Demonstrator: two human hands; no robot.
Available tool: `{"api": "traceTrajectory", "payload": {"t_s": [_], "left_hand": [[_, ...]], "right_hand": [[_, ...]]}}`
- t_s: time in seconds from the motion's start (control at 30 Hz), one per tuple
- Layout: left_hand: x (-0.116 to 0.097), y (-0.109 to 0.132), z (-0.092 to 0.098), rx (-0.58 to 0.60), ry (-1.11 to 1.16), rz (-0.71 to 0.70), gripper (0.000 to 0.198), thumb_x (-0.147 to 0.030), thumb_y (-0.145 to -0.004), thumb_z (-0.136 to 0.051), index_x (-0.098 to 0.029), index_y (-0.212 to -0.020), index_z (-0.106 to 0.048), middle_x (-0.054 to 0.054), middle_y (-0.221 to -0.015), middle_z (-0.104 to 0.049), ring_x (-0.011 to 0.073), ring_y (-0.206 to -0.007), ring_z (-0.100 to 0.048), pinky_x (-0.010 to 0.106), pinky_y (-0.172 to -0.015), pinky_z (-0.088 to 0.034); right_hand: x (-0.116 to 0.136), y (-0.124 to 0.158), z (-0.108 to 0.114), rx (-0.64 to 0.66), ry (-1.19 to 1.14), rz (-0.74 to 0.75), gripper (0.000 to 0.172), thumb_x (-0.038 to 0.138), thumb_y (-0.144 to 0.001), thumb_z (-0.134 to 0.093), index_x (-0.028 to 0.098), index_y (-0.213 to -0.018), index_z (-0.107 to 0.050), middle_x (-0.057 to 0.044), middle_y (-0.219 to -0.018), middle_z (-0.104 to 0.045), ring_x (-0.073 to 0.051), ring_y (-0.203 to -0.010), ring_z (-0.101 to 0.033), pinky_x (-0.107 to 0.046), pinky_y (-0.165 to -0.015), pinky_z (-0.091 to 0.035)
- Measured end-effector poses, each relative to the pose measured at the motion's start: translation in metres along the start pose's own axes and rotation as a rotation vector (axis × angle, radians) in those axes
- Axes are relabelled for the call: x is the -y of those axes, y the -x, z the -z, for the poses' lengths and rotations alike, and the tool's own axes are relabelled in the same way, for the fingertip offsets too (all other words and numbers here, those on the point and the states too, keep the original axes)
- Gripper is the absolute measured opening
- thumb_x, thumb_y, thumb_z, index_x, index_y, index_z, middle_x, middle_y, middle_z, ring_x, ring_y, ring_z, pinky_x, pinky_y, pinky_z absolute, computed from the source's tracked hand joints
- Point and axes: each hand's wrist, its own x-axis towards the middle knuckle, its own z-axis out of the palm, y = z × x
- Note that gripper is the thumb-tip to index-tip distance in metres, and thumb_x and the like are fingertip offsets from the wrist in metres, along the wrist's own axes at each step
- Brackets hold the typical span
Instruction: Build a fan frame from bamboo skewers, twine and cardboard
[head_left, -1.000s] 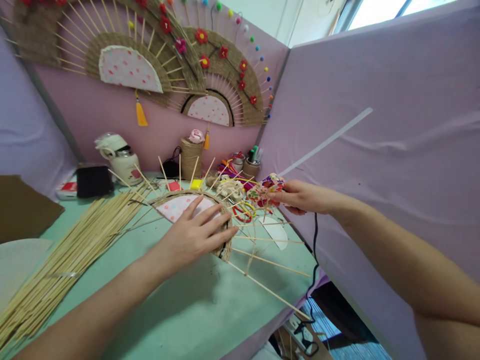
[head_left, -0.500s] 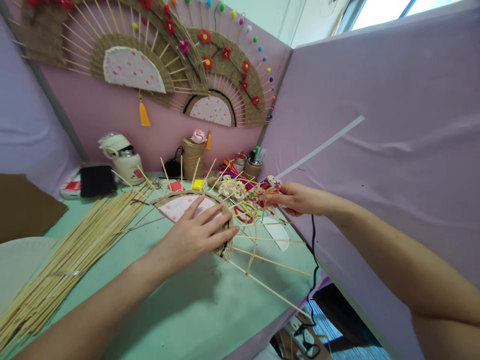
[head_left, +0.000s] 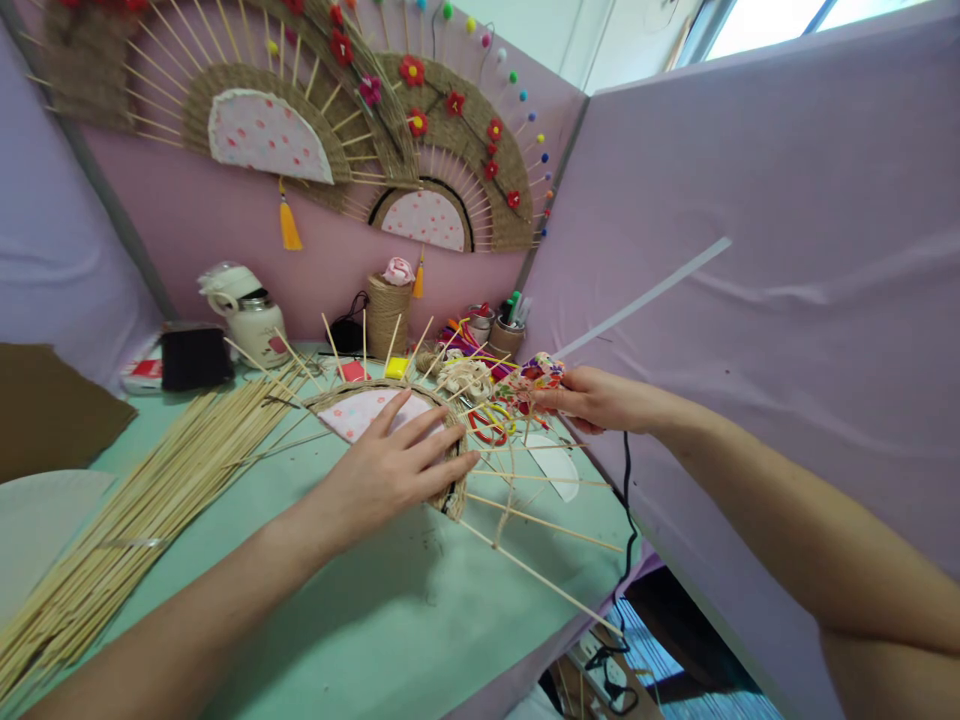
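Note:
My left hand (head_left: 401, 455) lies with fingers spread over a half-round fan piece (head_left: 345, 415), which has a spotted white centre, a twine-wrapped rim and thin sticks fanning outward. The fingers touch the centre and the rim. At the right, my right hand (head_left: 600, 398) is closed around a hot glue gun (head_left: 544, 372) in a flowered cover. From its back a long translucent glue stick (head_left: 652, 298) points up to the right, and a black cord (head_left: 628, 500) hangs below. Its nozzle is hard to make out among the sticks.
A long bundle of thin sticks (head_left: 150, 510) lies at left. Scissors (head_left: 491, 425) with red and yellow handles rest beyond the fan's sticks. Behind stand a white bottle (head_left: 259, 330), a twine spool (head_left: 388, 315) and a pen holder (head_left: 508, 335). Decorated fans (head_left: 465, 130) hang on the wall.

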Motion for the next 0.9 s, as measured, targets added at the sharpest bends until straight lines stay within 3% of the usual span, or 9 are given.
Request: {"api": "traceTrajectory", "payload": {"t_s": [0.33,0.9], "left_hand": [[-0.0005,-0.0024,0.0037,0.014,-0.035,-0.01,0.037,-0.014,-0.093,-0.045,-0.024,-0.127,-0.055,0.005,-0.133,-0.06,0.0259,-0.127,-0.049,0.056,-0.116,-0.011],[-0.0013,-0.0036,0.0066,0.012,-0.011,-0.006,0.038,-0.012,-0.09,-0.051,-0.022,-0.126,-0.056,0.008,-0.131,-0.061,0.0256,-0.127,-0.049,0.056,-0.115,-0.013]], "right_hand": [[0.001,0.0001,-0.0008,-0.001,0.015,0.019,0.059,0.076,-0.078,-0.045,0.02,-0.06,-0.046,0.005,-0.044,-0.038,-0.008,-0.041,-0.034,-0.023,-0.04,-0.028],[-0.0008,-0.0007,-0.0023,-0.014,0.003,-0.007,0.061,0.079,-0.075,-0.045,0.019,-0.06,-0.046,0.005,-0.046,-0.037,-0.008,-0.042,-0.033,-0.024,-0.043,-0.026]]}}
